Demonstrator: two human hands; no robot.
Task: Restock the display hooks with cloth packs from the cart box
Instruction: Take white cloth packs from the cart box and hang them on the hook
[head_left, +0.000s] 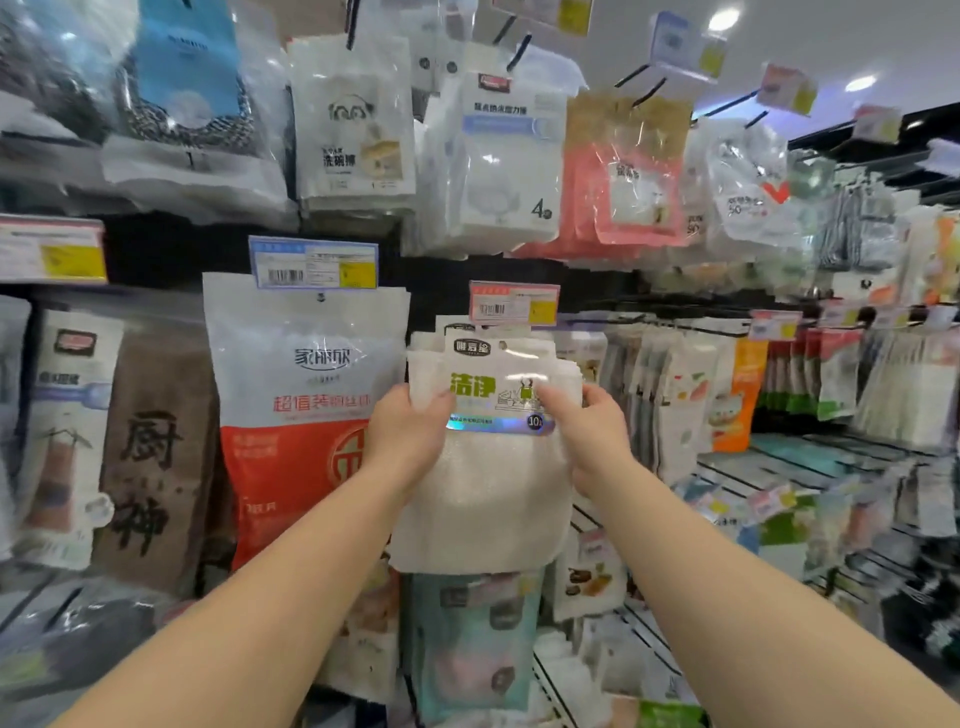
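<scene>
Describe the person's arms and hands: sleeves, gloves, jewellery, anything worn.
Both forearms are bare as far as the frame shows, with no sleeves in view. The left hand and right hand wear no gloves. No watch, bracelet or ring is visible on either.

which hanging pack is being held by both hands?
The white cloth pack with green lettering, gripped by left hand and right hand; the red-and-white pack beside it hangs untouched.

Price tag (513, 303) hides the hook above the cloth pack (488, 447).
</scene>
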